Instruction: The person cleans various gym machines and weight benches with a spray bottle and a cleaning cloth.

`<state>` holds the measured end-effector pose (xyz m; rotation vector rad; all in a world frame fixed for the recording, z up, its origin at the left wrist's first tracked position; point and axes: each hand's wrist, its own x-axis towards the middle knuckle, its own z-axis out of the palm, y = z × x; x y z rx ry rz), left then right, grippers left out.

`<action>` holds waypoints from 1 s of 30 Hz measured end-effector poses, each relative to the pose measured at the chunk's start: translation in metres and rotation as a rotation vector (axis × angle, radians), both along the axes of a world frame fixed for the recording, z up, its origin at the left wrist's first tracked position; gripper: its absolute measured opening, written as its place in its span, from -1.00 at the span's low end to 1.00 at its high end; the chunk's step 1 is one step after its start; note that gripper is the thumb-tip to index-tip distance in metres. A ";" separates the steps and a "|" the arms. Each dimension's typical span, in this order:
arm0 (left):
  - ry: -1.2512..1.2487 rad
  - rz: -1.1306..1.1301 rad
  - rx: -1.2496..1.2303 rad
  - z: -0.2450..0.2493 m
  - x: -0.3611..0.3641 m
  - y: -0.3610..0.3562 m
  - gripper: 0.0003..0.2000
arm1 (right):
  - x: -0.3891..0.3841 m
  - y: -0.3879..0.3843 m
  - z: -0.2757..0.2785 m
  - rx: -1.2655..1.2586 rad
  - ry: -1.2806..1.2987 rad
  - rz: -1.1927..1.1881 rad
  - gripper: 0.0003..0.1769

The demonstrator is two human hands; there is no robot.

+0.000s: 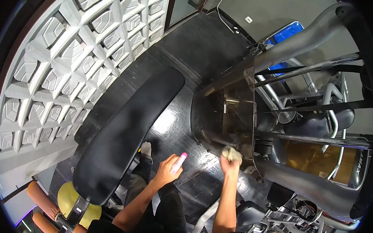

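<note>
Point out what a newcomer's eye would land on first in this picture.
Probably the long black pad, slanting just left of centre, and the white latticed wall filling the upper left. Next, below centre, the hands would draw the eye: the left hand holds a pink-topped bottle, and the right hand holds a pale cloth close to a dark glossy panel.
</note>
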<state>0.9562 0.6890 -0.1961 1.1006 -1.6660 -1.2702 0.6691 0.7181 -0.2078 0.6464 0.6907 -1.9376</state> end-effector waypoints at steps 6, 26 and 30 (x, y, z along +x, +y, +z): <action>-0.027 0.022 0.017 -0.008 0.016 -0.001 -0.72 | 0.044 -0.162 0.063 0.385 1.548 0.835 -0.66; 0.003 0.134 0.070 -0.021 0.033 -0.012 -0.72 | -0.038 0.016 -0.008 0.019 2.997 3.369 -0.58; 0.017 0.177 0.099 -0.025 0.031 -0.004 -0.72 | -0.021 -0.043 -0.005 0.210 3.626 2.410 -0.46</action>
